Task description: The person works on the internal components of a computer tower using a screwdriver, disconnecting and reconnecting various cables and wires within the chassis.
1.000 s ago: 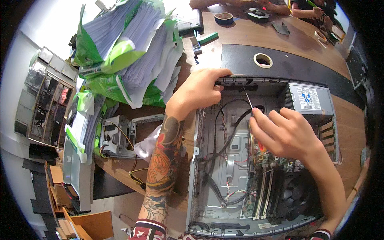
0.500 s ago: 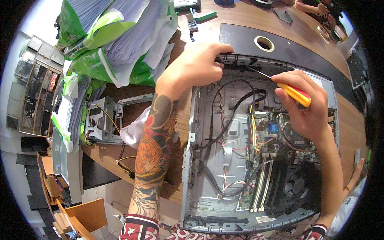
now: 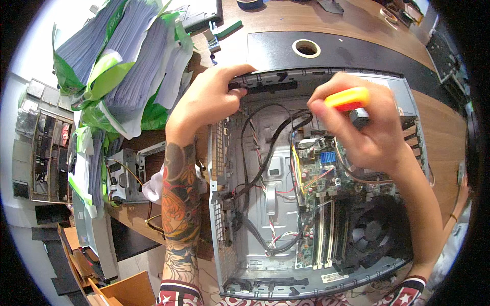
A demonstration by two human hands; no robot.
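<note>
An opened desktop computer case (image 3: 216, 239) lies before me, its inside showing. My left hand (image 3: 204, 102) is closed round the case's far left edge, fingers curled over the rim. In my right hand (image 3: 365, 125) is a screwdriver (image 3: 352, 99) with a yellow and red handle, held above the far part of the case; its shaft is not visible. Below that hand sits the circuit board (image 3: 309, 196) with blue connectors (image 3: 328, 157). Black cables (image 3: 268, 155) loop over the bare metal floor of the case. A fan (image 3: 370, 235) is at the near right.
Beyond the case, a tape roll (image 3: 306, 48) lies on a black panel (image 3: 265, 43). Tall paper stacks in green wrapping (image 3: 109, 66) stand at the left, with a metal bracket unit (image 3: 125, 176) and wires nearby. A green-handled tool (image 3: 228, 29) lies at the back.
The view has shifted, and more of the case's left wall shows. My right hand has drawn the screwdriver back from the far wall and tilted its handle. The left hand keeps its hold.
</note>
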